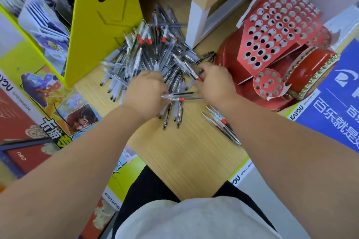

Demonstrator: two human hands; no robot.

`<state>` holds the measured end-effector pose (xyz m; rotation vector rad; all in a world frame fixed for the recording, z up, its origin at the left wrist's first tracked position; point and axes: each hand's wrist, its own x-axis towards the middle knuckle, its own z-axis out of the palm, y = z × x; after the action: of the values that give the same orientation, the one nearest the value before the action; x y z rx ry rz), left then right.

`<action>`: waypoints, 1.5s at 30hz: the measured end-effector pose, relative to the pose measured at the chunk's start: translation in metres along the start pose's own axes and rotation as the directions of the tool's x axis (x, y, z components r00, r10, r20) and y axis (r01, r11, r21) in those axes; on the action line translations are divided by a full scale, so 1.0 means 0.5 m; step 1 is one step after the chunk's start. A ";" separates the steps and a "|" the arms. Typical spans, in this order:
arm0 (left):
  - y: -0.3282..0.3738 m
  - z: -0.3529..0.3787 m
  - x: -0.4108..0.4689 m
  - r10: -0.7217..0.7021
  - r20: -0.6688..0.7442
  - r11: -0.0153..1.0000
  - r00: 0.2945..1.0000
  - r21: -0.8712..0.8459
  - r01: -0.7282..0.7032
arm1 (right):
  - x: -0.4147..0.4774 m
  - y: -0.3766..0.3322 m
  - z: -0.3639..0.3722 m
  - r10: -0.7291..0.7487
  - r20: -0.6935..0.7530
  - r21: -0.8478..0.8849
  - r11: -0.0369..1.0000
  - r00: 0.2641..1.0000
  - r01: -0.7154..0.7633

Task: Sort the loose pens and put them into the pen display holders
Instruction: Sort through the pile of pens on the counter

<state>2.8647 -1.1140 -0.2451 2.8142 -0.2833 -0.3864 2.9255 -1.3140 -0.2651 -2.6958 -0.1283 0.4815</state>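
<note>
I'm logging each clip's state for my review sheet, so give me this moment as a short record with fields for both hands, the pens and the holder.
loose pens: heap of clear plastic pens on the light wooden surface
left hand: at the heap, grips two clear pens pointing right
right hand: pinches one clear pen with a red tip
set aside: small bundle of pens beside the right forearm
holder: red cardboard drum-shaped display with round holes; no pens seen in it
</note>
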 end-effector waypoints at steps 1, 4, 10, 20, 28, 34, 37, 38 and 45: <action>-0.004 -0.005 -0.003 -0.015 -0.015 0.999 1.000 -0.049 0.015 | 0.002 -0.003 0.000 0.009 -0.003 0.031 0.999 1.000 -0.009; -0.021 -0.020 -0.010 -0.109 0.015 0.977 0.994 -0.181 0.110 | 0.007 -0.006 0.002 0.016 0.017 0.054 0.998 1.000 -0.017; -0.033 -0.020 -0.020 -0.161 0.088 0.967 0.983 -0.188 0.175 | 0.005 -0.006 0.007 -0.017 0.021 0.072 0.997 1.000 0.015; 0.047 0.041 -0.068 -0.267 0.015 0.887 0.963 -0.388 0.252 | -0.071 0.006 -0.047 -0.054 -0.155 0.253 0.963 0.986 0.092; 0.141 0.118 -0.098 -0.256 0.184 0.907 0.949 -0.294 0.302 | -0.226 0.123 -0.041 0.089 -0.079 0.262 0.963 0.993 -0.065; 0.185 0.147 -0.064 -0.295 0.160 0.935 0.942 -0.155 0.320 | -0.267 0.182 -0.042 0.115 -0.084 0.108 0.989 0.990 -0.106; 0.195 0.155 -0.043 -0.372 0.217 0.876 0.902 -0.240 0.419 | -0.259 0.194 -0.037 0.100 -0.071 0.059 0.994 0.992 -0.096; 0.197 0.157 -0.039 -0.402 0.249 0.836 0.881 -0.293 0.464 | -0.255 0.196 -0.034 0.087 -0.059 0.037 0.996 0.994 -0.085; 0.216 0.161 -0.078 -0.486 0.368 0.669 0.792 -0.426 0.609 | -0.243 0.206 -0.015 -0.024 -0.058 -0.063 0.998 0.998 0.020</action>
<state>2.7882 -1.2270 -0.2774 2.2345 0.5875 -0.7821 2.8163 -1.4303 -0.2616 -2.7633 -0.1587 0.3974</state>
